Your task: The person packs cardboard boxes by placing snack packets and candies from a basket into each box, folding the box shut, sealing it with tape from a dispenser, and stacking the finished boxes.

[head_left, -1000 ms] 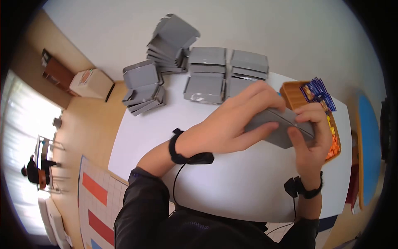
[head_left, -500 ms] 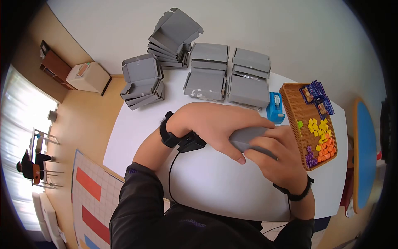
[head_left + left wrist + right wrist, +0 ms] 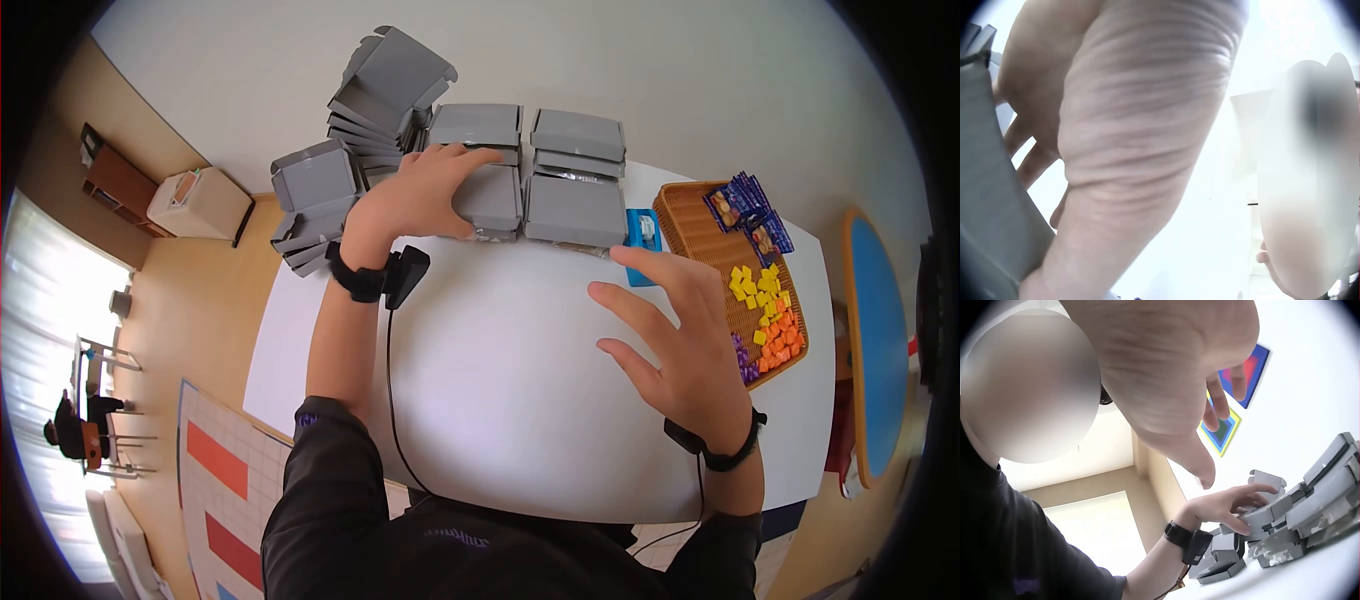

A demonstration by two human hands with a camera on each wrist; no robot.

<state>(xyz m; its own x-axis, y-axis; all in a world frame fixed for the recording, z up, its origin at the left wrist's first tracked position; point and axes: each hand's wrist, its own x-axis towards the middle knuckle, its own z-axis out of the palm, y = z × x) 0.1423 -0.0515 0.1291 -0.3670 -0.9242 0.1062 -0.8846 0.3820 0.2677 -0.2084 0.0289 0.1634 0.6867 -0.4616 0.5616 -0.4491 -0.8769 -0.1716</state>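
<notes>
My left hand [image 3: 415,200] spans the left end of a closed grey box [image 3: 492,195] in the front-left stack, thumb at its front edge and index finger at its back edge. The right wrist view also shows this hand [image 3: 1225,506] by the boxes. Close beside the left palm [image 3: 1129,106], a grey cardboard surface [image 3: 991,181] fills the left of its wrist view. Above the table, my right hand [image 3: 685,345] has spread, slightly bent fingers and holds nothing; its palm [image 3: 1172,369] is bare in the right wrist view.
Other closed boxes [image 3: 575,208] stand beside and behind. Open grey boxes [image 3: 395,75] are stacked at the back left, more [image 3: 315,180] nearer. A blue tape dispenser [image 3: 643,235] sits by a wicker basket [image 3: 690,225] of blue packets and yellow, orange and purple pieces. A cable crosses the white table [image 3: 500,400].
Both hands were around a grey box over the table. The left has moved left and back to the front-left stack; the right has let go and spread its fingers.
</notes>
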